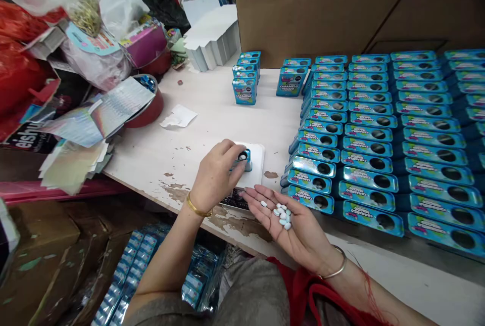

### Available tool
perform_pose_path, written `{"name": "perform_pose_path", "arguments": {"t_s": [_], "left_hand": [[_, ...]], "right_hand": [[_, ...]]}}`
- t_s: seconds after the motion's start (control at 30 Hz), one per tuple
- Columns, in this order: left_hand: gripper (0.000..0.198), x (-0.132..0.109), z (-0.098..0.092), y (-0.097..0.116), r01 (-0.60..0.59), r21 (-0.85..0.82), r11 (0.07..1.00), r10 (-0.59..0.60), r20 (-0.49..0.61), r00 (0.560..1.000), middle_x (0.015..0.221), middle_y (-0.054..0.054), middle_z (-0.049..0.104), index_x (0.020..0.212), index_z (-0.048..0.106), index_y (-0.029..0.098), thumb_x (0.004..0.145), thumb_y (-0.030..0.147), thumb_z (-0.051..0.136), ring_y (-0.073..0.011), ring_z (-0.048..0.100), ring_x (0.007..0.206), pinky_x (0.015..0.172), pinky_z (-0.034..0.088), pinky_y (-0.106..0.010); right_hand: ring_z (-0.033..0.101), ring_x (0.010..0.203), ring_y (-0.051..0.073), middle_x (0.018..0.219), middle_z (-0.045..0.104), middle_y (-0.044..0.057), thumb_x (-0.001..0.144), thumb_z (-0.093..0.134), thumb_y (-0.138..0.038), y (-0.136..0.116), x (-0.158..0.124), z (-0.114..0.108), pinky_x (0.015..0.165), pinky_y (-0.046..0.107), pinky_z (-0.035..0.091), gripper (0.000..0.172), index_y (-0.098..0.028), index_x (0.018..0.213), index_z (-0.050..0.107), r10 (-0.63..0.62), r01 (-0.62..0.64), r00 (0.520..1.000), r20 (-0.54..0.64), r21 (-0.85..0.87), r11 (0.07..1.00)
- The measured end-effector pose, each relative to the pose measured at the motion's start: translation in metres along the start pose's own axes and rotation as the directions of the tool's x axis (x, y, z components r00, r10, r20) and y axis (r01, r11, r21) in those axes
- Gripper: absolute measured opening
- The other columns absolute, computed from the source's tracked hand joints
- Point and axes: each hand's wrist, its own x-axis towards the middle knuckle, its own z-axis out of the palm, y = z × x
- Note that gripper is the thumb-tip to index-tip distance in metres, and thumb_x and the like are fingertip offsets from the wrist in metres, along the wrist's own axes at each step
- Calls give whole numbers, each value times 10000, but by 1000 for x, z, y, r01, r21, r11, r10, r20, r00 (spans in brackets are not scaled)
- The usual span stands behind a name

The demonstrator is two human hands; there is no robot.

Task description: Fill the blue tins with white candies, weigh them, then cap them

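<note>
My left hand [215, 174] is closed around a small blue candy box [242, 159] that stands on a white scale [253, 169] near the table's front edge. A white candy shows in the box's round opening. My right hand [291, 222] lies palm up and open just right of the scale, cupping several white and pale blue candies [282, 215]. One candy [263, 203] rests apart on the fingers. Both wrists wear bangles.
Rows of lying blue candy boxes [379, 129] fill the table's right half. More boxes [246, 81] stand stacked at the back, in front of a large cardboard carton [341, 2]. Bags, papers and a red bowl [146, 108] clutter the left. Packed boxes [132, 270] lie below the table.
</note>
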Motion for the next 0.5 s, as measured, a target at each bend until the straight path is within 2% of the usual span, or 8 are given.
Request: {"name": "perform_pose_path", "arguments": {"t_s": [0.1,0.2,0.3,0.4,0.5], "left_hand": [[233,-12,4,11,-56,-52,997,57,22,998,1000,-76,568,1113,539,158,891,213,495,-167,536,929,803,476,-318],[254,-36,20,33,-132,-113,985,152,198,968,1035,-81,571,1129,534,161,905,264,476,-168,540,936,798,485,-306],[206,-61,46,53,-132,-107,986,160,333,929,1014,-74,572,1055,562,149,906,240,453,-163,536,910,783,480,-286],[201,-78,66,62,-114,-75,991,133,328,935,935,-63,578,961,579,143,917,188,388,-154,527,832,735,468,-273],[218,-83,73,63,-121,-92,988,144,312,939,908,-64,585,920,575,140,927,212,370,-160,528,830,750,459,-279]], "right_hand": [[626,1082,216,1150,664,162,890,461,-199,1,2,-6,960,330,499,278,-60,1055,637,15,-15,1000,0,22,1000],[686,892,149,940,732,70,904,448,-201,3,4,-17,908,314,530,240,-124,915,675,-27,29,999,-23,65,997],[686,780,117,805,731,27,903,442,-173,6,4,-31,861,275,546,250,-148,834,681,-28,34,995,-101,58,998],[686,831,133,844,732,51,910,420,-178,8,4,-43,830,263,554,268,-133,944,683,47,-44,988,-144,24,999],[683,870,139,887,732,67,921,399,-193,10,4,-48,796,250,560,298,-121,1040,662,79,-77,985,-155,20,997]]}}
